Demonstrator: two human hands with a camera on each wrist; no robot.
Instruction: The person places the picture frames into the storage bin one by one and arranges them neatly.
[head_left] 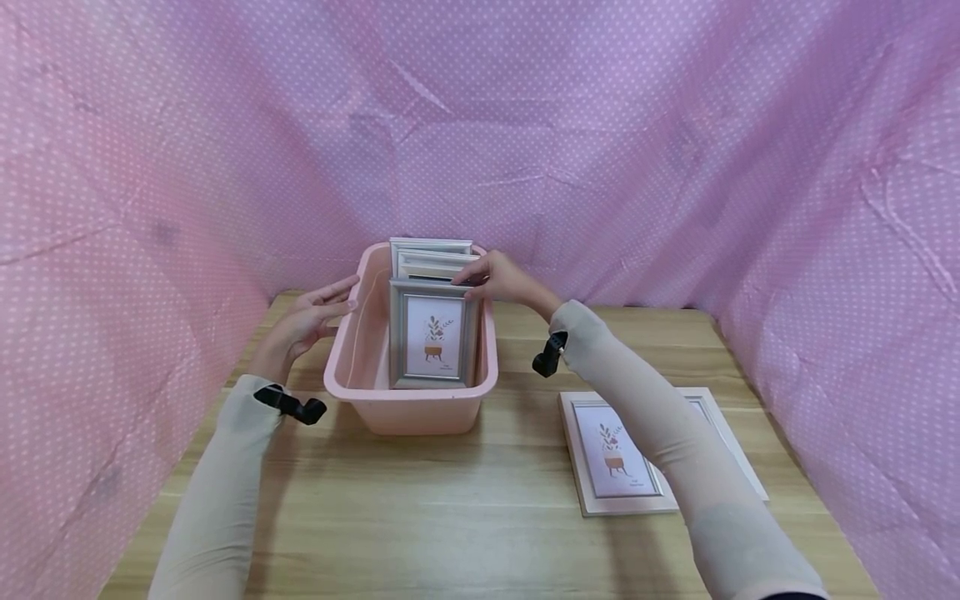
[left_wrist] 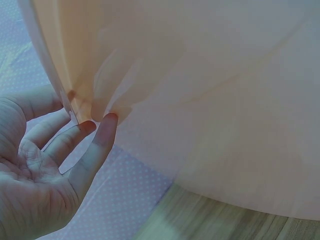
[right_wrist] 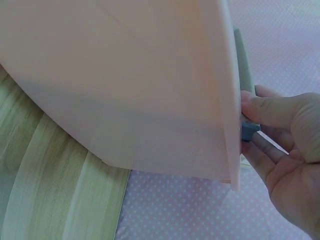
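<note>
A pink plastic basin (head_left: pixel 412 417) stands on the wooden table with several picture frames upright inside it. My right hand (head_left: pixel 498 277) pinches the top right corner of the foremost, a grey picture frame (head_left: pixel 397 350) showing a potted-plant print. In the right wrist view, thumb and fingers grip a grey edge (right_wrist: pixel 249 131) just past the basin's rim. Behind it, white picture frames (head_left: pixel 431 245) poke above the others. My left hand (head_left: pixel 303 321) rests its loosely extended fingertips against the basin's left side; the left wrist view has these fingers (left_wrist: pixel 102 135) at the wall by the rim.
To the right, pale picture framing (head_left: pixel 626 505) with the same plant print lies flat on the table (head_left: pixel 420 517), partly covered by my right forearm. A pink dotted cloth (head_left: pixel 480 125) hangs behind and along both sides.
</note>
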